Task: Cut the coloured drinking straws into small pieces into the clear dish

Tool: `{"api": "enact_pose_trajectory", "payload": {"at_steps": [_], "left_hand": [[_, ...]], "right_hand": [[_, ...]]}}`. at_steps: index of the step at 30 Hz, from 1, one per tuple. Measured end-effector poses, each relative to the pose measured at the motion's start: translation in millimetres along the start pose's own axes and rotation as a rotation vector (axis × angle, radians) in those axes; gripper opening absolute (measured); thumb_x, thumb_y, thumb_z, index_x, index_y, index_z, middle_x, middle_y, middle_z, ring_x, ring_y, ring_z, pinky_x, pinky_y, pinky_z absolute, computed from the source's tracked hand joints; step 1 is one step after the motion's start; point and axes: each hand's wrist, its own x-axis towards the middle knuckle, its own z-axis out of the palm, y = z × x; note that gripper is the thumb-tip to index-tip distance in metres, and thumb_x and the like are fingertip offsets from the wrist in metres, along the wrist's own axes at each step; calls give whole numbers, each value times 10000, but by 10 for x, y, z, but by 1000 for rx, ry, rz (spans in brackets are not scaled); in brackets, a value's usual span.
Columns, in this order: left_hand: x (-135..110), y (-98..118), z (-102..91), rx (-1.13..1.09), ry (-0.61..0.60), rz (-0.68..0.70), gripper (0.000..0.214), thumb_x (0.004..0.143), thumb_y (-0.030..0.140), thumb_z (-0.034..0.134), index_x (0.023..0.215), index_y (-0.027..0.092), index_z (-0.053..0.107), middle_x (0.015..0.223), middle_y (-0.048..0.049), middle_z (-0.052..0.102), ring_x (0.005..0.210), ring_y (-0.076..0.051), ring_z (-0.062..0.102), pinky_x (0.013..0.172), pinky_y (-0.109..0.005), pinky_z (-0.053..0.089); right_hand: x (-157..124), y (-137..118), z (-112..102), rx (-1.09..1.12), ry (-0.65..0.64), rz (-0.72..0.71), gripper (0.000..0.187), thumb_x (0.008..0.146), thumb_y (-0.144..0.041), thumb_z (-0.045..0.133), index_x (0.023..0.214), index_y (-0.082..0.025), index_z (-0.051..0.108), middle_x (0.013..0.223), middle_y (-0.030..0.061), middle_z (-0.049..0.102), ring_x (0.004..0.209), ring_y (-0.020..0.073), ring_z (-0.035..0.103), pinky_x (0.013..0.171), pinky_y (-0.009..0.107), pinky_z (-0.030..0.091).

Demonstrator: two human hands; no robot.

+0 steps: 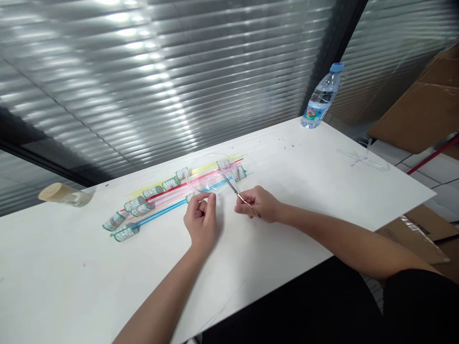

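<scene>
Scissors [234, 190] in your right hand [258, 203], you sit at a white table [287, 177], fingers closed around the handles, blades pointing forward and left toward the clear plastic [188, 177]. Your left hand [201, 220] is curled nearby, thumb and forefinger drawn close; whether they pinch anything cannot be told. Beyond lie coloured sticks [168, 205] in printed wraps [125, 232], between a jar [66, 195] and a bottle [320, 98].

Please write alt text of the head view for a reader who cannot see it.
A right hand holds scissors beside a left hand over a white table. Beyond lie coloured strands; a bottle stands farther right.
</scene>
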Motion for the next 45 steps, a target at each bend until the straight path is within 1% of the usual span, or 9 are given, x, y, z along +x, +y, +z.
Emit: {"api": "enact_pose_trajectory", "payload": {"at_steps": [5, 13, 19, 26, 32, 38, 45], "left_hand": [[-5, 2, 4, -18, -16, -6, 213, 829, 407, 623, 805, 196, 605, 471, 114, 220, 445, -62, 220, 505, -216, 267], [-7, -7, 7, -22, -26, -12, 195, 820, 391, 634, 818, 197, 616, 468, 113, 232, 441, -61, 217, 493, -218, 259], [-5, -13, 9, -5, -13, 18, 162, 824, 352, 633, 809, 192, 621, 476, 114, 229, 448, -57, 225, 508, -210, 279], [-8, -39, 9, -3, -22, 30, 139, 829, 328, 633, 823, 189, 624, 476, 116, 233, 449, -55, 222, 507, -209, 274], [-9, -49, 8, 4, -27, 80, 117, 831, 305, 634, 825, 189, 639, 478, 114, 244, 453, -53, 235, 518, -203, 294], [1, -50, 9, 18, -9, 102, 104, 827, 288, 637, 828, 186, 655, 482, 112, 245, 456, -50, 249, 529, -199, 312], [-10, -42, 9, 9, -17, 85, 115, 830, 295, 629, 863, 191, 664, 487, 109, 237, 455, -52, 244, 513, -198, 297]], "right_hand": [[-9, -23, -7, -62, -18, 7, 482, 777, -600, 621, 592, -181, 470, 490, -56, 422, 486, 92, 391, 489, 233, 261], [9, -10, 2, -55, -15, -1, 481, 808, -581, 601, 580, -182, 460, 475, -50, 471, 483, 94, 427, 505, 230, 307], [1, -11, 4, -57, -8, -9, 498, 818, -565, 599, 550, -179, 434, 470, -48, 466, 482, 92, 421, 503, 227, 312], [-10, -39, -5, -113, -30, 37, 445, 771, -557, 654, 595, -186, 483, 462, -61, 431, 474, 94, 405, 487, 229, 279], [-3, -33, 0, -90, -26, 33, 429, 780, -541, 651, 600, -187, 488, 449, -62, 453, 470, 97, 426, 488, 229, 308], [7, -26, 3, -90, -23, 30, 421, 787, -525, 652, 594, -185, 494, 445, -64, 459, 469, 95, 440, 490, 225, 312], [6, 0, 17, -76, -5, 8, 429, 794, -520, 652, 584, -185, 484, 441, -68, 452, 472, 89, 427, 497, 220, 310]]}}
